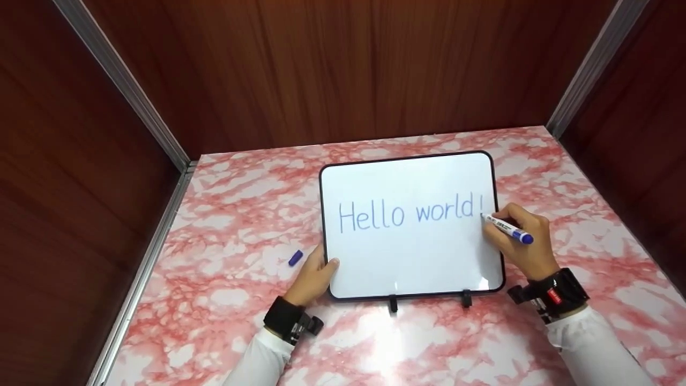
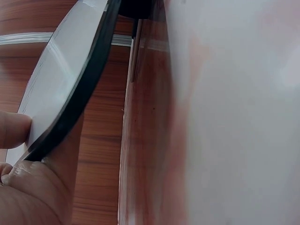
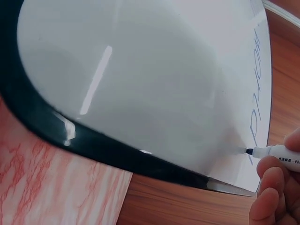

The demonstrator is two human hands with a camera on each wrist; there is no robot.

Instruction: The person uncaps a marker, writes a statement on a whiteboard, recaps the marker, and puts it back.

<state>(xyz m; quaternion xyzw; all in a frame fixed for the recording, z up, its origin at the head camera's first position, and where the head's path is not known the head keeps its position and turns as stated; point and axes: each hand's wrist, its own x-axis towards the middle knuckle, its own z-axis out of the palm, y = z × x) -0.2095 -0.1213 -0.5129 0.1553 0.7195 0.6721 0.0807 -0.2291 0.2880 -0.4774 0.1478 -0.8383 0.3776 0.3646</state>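
A whiteboard with a black frame stands propped on small black feet, "Hello world!" written across it in blue. My left hand grips its left edge, thumb on the white face and fingers behind; the left wrist view shows the thumb against the surface. My right hand pinches a white marker with a blue end at the board's right side. In the right wrist view, the dark tip of the marker is right at the board's surface, by the end of the writing.
A blue marker cap lies on the table left of the board. Red-and-white marbled pattern covers the table. Brown wood-grain panels with metal corner strips enclose it at the back and both sides.
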